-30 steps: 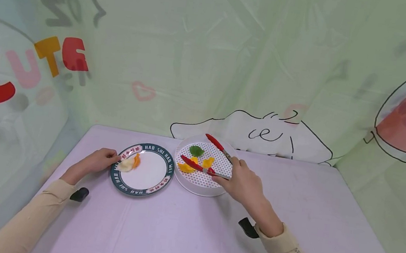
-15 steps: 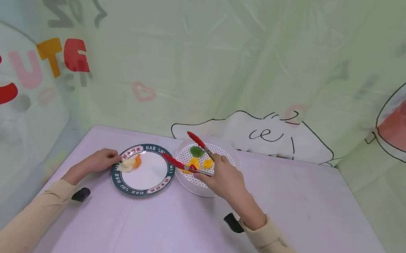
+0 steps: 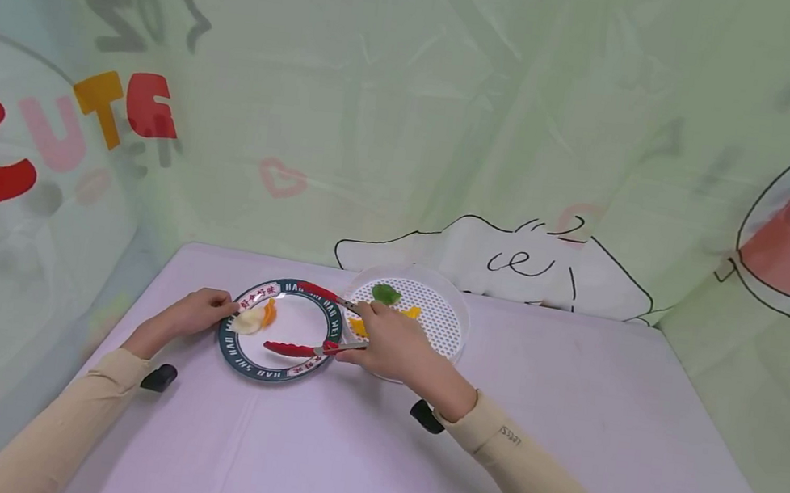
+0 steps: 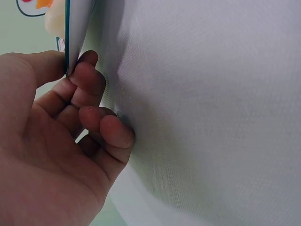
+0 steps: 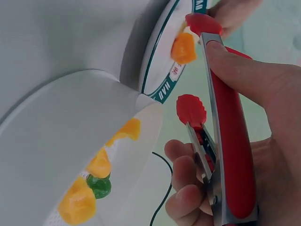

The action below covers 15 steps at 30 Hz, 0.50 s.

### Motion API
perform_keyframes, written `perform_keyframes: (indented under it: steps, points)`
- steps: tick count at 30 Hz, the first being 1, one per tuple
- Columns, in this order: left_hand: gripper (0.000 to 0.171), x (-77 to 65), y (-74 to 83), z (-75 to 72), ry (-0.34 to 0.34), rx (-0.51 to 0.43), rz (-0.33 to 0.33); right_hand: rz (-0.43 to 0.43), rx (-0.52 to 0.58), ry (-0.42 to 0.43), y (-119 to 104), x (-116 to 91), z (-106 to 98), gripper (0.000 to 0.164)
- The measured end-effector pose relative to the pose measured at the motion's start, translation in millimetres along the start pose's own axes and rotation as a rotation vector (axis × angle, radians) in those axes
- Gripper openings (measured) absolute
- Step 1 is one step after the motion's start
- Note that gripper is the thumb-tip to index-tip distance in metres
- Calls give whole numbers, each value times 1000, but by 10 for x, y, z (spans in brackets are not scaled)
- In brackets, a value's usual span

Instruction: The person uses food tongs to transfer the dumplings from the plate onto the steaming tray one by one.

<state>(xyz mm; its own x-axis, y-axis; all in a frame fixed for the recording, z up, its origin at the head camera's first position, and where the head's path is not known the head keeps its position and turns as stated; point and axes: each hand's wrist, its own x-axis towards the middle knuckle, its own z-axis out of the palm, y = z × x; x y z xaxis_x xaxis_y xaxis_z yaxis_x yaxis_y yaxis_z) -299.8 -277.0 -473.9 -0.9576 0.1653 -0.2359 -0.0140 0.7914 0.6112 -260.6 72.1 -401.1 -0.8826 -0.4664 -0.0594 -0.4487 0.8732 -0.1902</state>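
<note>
My left hand [image 3: 193, 311] pinches the left rim of a round plate [image 3: 293, 320] with a green lettered border. In the left wrist view, the thumb [image 4: 49, 66] lies on the plate's upper face and curled fingers are beneath. A white dumpling-shaped piece [image 3: 247, 322] and an orange one [image 3: 269, 313] sit on the plate's left side. My right hand [image 3: 394, 344] grips metal tongs [image 3: 291, 350] with red tips and handles. The tongs' arms are spread over the plate with nothing between the tips. Part of the white perforated basket [image 3: 443, 321] is hidden behind the right hand.
Inside the basket lie a green piece [image 3: 385, 293] and several yellow pieces [image 5: 77, 201]. Plate and basket stand side by side on a white-covered table [image 3: 311, 465]. A printed curtain [image 3: 395, 116] rises behind and at both sides.
My right hand has moved left with the tongs, from above the basket to above the plate, uncovering the basket's right part. The left hand has stayed at the plate's rim.
</note>
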Motion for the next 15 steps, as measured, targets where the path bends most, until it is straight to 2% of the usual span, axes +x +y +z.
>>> perform_keyframes:
  steps: [5,10,15]
  points:
    - [27,-1,8,-4,2,8,1,-106,-97,-28,-84,169,16,81]
    - [26,6,11,-8,-2,11,-4,-125,-121,-81,-151,330,0,79]
    - [26,8,9,-6,-3,18,-14,-126,-101,-127,-168,426,-10,76]
